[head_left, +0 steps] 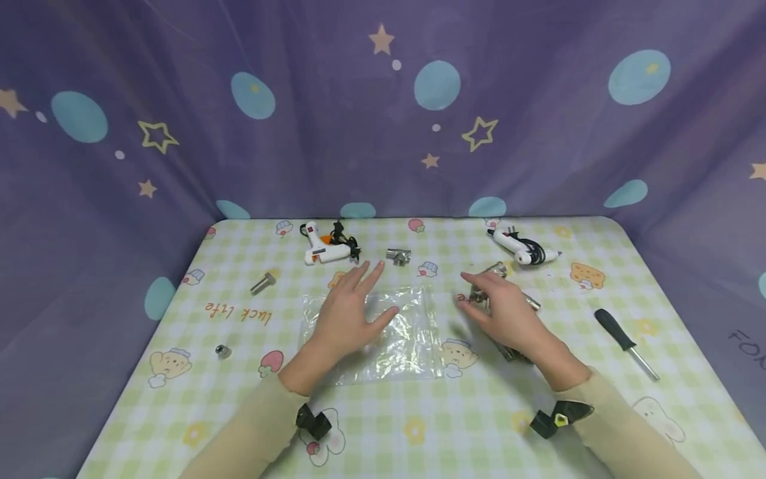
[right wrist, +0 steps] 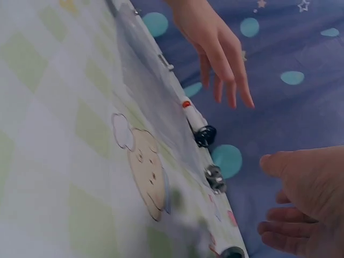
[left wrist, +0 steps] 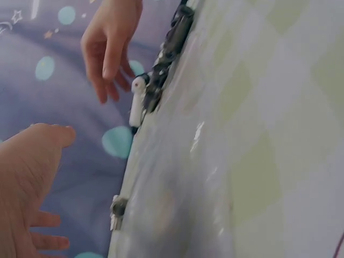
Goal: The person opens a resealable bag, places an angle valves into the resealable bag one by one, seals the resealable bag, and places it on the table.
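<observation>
Over a clear plastic zip bag lying flat on the cloth, my left hand hovers with fingers spread and nothing held. My right hand is raised above a group of shiny metal pipe-like parts, partly hiding them; its fingers are extended and hold nothing. The left wrist view shows both hands apart from the bag. From the right wrist, the right hand appears with relaxed fingers and the left hand opposite.
Two white glue guns with black cords lie at the back. A metal fitting sits between them. To the left are a metal bolt-like piece and a small metal cap. A black-handled screwdriver lies right.
</observation>
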{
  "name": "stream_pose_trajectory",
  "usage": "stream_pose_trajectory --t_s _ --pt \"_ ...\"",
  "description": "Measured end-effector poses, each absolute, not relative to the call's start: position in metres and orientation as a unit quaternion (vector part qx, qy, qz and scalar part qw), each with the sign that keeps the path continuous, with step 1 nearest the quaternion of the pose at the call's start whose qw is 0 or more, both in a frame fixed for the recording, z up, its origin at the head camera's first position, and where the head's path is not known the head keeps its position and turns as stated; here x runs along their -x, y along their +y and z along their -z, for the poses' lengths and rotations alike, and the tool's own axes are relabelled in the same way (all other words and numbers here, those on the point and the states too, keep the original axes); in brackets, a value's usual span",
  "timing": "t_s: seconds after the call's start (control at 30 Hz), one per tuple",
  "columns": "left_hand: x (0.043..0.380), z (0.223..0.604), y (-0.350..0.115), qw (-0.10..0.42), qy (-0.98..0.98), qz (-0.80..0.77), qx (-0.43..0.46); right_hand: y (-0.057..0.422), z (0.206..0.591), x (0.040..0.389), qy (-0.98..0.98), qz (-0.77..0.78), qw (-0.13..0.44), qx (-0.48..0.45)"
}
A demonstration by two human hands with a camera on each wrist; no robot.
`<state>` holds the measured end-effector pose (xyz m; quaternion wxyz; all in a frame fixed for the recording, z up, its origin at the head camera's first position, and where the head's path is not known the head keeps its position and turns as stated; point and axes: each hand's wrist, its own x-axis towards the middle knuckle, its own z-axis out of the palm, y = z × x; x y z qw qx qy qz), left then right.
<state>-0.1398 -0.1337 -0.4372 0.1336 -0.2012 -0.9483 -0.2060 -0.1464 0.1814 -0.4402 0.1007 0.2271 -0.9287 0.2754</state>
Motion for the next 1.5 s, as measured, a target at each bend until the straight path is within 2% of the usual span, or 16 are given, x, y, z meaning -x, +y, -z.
stream_pose_trajectory --t_s 0.27,0.73,1.3,1.5 --pt "0.135 0.446 -0.106 0.103 -0.948 0.204 0.223 0.165 0.446 0.144 -0.928 -0.277 0.046 -0.246" --pt "0.133 0.464 -0.073 0.077 -0.949 0.152 0.266 0.149 0.462 0.144 -0.930 -0.203 0.022 -0.304" --pt "0.138 0.480 -0.073 0.040 -0.926 0.313 0.208 0.136 0.468 0.145 -0.907 -0.283 0.032 -0.310" --pt "0.140 0.479 -0.075 0.036 -0.913 0.354 0.197 0.133 0.468 0.145 -0.895 -0.319 0.003 -0.311"
